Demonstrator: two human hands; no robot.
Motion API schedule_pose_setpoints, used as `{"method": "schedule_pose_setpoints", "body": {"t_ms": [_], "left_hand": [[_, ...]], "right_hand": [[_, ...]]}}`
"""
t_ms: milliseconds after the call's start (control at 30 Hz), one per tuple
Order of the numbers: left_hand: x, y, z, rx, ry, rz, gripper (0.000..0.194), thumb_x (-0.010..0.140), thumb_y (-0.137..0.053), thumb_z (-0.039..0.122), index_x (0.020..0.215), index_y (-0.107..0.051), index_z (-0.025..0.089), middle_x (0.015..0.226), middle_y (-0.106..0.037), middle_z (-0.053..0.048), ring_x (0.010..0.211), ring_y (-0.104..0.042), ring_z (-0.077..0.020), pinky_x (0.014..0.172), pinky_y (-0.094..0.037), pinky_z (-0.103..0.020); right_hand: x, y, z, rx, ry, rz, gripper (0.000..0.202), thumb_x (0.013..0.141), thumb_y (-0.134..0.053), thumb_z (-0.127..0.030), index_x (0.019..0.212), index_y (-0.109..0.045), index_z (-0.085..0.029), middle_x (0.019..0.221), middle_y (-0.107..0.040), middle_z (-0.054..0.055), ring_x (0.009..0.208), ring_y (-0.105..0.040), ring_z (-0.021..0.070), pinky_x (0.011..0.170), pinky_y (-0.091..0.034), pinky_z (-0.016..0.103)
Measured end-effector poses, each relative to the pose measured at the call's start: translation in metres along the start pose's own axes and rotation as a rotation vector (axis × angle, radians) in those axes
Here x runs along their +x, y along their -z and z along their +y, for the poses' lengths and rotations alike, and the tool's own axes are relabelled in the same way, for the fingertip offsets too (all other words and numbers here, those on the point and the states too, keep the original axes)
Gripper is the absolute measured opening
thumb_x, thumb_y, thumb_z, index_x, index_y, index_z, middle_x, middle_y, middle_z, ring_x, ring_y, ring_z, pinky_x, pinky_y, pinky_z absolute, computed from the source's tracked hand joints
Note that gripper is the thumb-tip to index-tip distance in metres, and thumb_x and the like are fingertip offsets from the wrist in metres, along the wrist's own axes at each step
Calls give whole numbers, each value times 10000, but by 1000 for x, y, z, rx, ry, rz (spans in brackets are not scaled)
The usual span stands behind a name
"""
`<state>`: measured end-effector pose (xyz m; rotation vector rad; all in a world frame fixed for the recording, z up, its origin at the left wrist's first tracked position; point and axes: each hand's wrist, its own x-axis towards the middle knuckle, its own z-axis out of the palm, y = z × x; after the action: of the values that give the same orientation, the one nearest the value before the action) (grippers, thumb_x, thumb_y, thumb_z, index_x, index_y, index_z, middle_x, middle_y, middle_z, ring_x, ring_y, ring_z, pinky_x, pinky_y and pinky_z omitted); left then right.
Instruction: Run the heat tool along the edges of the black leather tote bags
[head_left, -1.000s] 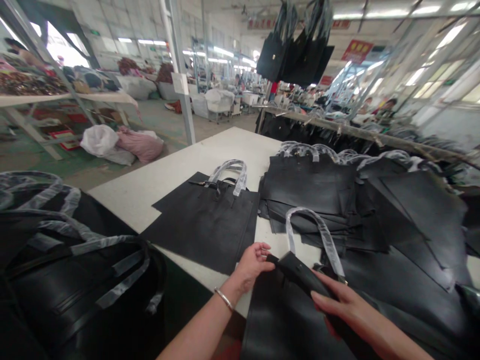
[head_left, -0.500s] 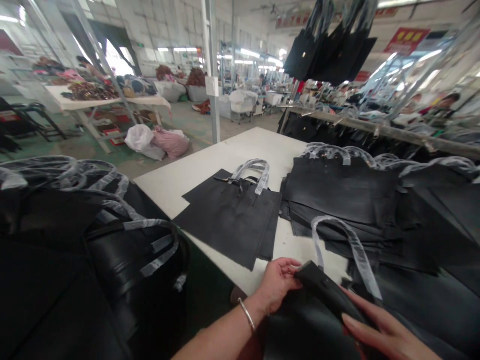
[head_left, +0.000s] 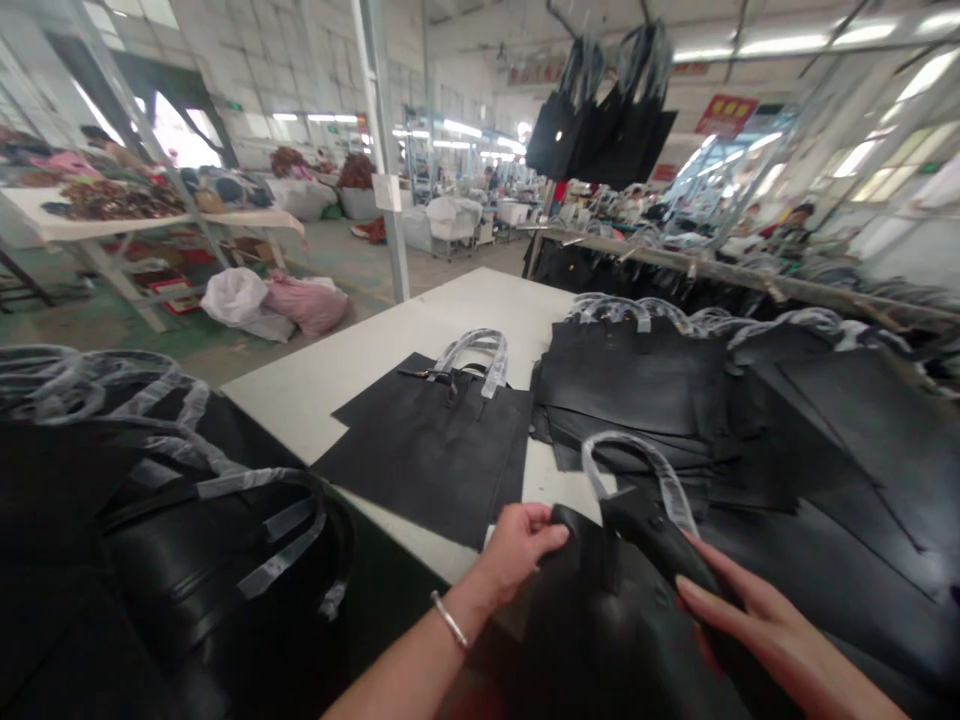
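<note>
My left hand (head_left: 517, 550), with a silver bangle at the wrist, pinches the upper corner of a black bag panel (head_left: 600, 610) at the bottom centre. My right hand (head_left: 757, 610) is wrapped around a folded black piece (head_left: 667, 545) at the bag's top edge, thumb on the near side. A handle wrapped in clear plastic (head_left: 645, 450) arches up behind that piece. The lower part of the bag runs out of the frame. Beyond it, a flat black bag (head_left: 442, 440) with wrapped handles and a thin strap lies on the white table (head_left: 480, 300).
Stacked black bag panels (head_left: 637, 380) cover the table's right side. More black bags with wrapped handles (head_left: 217, 560) are piled at the left. Black bags (head_left: 600, 120) hang above a metal rail. A metal post (head_left: 386, 190) rises behind the table.
The view has turned to the right. My left hand now holds a panel corner apart from the folded piece, which stays in my right hand; more of the panel between them shows.
</note>
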<state>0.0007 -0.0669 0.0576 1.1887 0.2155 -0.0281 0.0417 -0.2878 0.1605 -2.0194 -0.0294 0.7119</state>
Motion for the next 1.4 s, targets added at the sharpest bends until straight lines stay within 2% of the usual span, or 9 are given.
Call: {"method": "schedule_pose_setpoints", "body": {"t_ms": [233, 333, 433, 533, 667, 800, 967, 1100, 1400], "left_hand": [[-6, -9, 129, -349, -157, -74, 290, 672, -792, 293, 884, -675, 134, 702, -694, -27, 568, -641, -136, 574, -529, -225], [-10, -34, 160, -357, -131, -143, 272, 646, -794, 256, 867, -671, 153, 670, -684, -12, 544, -637, -139, 522, -522, -213], [3, -65, 167, -275, -8, -292, 222, 638, -780, 221, 812, -657, 159, 674, -680, -10, 563, -643, -141, 512, -509, -200], [35, -101, 141, -37, 87, -455, 175, 695, -733, 254, 800, -634, 155, 741, -683, -23, 602, -642, -132, 548, -496, -198], [67, -131, 67, 797, -79, -509, 257, 903, -446, 318, 921, -633, 143, 891, -688, -85, 805, -661, -191, 778, -512, -323], [50, -120, -10, 1180, -157, -469, 298, 807, -574, 272, 1036, -652, 99, 1149, -621, -199, 1132, -540, -370, 1004, -355, -553], [14, -87, -73, 1423, -414, -453, 503, 853, -539, 362, 1318, -508, 176, 1450, -416, -134, 1352, -336, -319, 1140, -199, -536], [0, -76, -87, 1372, -484, -507, 502, 904, -467, 356, 1386, -425, 218, 1490, -367, -98, 1391, -282, -273, 1165, -159, -519], [-9, -78, -79, 1343, -511, -495, 480, 909, -461, 352, 1369, -432, 220, 1466, -398, -104, 1379, -299, -276, 1162, -160, -523]], "right_hand": [[-21, 44, 29, 153, 56, 177, 869, 739, -662, -536, 1438, -327, -141, 599, -582, -42, 449, -520, 129, 451, -412, 239], [-23, 57, 50, 223, 53, 250, 892, 718, -686, -525, 1434, -315, -143, 665, -587, -33, 451, -539, 127, 436, -430, 243], [-29, 68, 65, 265, 64, 306, 879, 718, -689, -516, 1423, -315, -149, 680, -577, -34, 433, -545, 128, 410, -436, 245], [-38, 78, 76, 287, 63, 356, 833, 739, -676, -505, 1412, -329, -157, 686, -582, -31, 441, -549, 126, 410, -437, 240], [-51, 89, 89, 261, 40, 417, 803, 772, -654, -506, 1415, -327, -153, 612, -563, -45, 467, -548, 135, 438, -441, 237], [-55, 88, 103, 264, -46, 379, 809, 762, -653, -512, 1419, -315, -184, 685, -565, -37, 458, -560, 128, 417, -439, 234], [-36, 66, 104, 164, -81, 177, 749, 770, -622, -487, 1398, -375, -161, 648, -558, -46, 415, -541, 106, 390, -422, 213], [-10, 55, 101, 158, -92, 21, 695, 784, -611, -441, 1390, -395, -178, 634, -560, -55, 400, -539, 92, 367, -413, 187], [27, 55, 85, 156, -176, -95, 599, 824, -587, -440, 1349, -430, -198, 664, -575, -40, 390, -565, 92, 341, -431, 173]]}}
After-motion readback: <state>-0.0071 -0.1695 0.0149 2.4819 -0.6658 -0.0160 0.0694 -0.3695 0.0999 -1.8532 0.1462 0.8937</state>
